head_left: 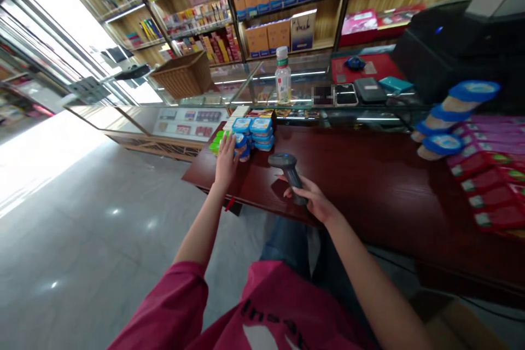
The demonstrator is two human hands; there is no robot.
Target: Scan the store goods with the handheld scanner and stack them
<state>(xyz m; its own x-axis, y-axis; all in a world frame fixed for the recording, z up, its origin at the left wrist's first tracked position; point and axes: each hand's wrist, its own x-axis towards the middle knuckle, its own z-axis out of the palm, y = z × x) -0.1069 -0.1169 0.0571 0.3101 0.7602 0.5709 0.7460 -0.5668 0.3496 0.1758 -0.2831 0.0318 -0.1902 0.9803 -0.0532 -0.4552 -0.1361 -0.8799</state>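
By round blue plastic tubs (242, 146) is the left hand (226, 160), grip hidden; the right hand (315, 198) holds a grey plastic scanner (291, 175); what's done doesn't show.

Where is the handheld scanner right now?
In the head view, the scanner is in the right hand over the desk, right of the blue tubs beside the left hand.

The worktop (361, 175) looks to me like dark wood, smooth and glossy. The scanner (292, 177) seems matt plastic; the blue-lidded tubs (261, 130), shinier plastic. The basket (182, 75) is rough weave, the display case (136, 116) clear glass, the floor (115, 246) polished smooth, the shirt (164, 306) cloth.
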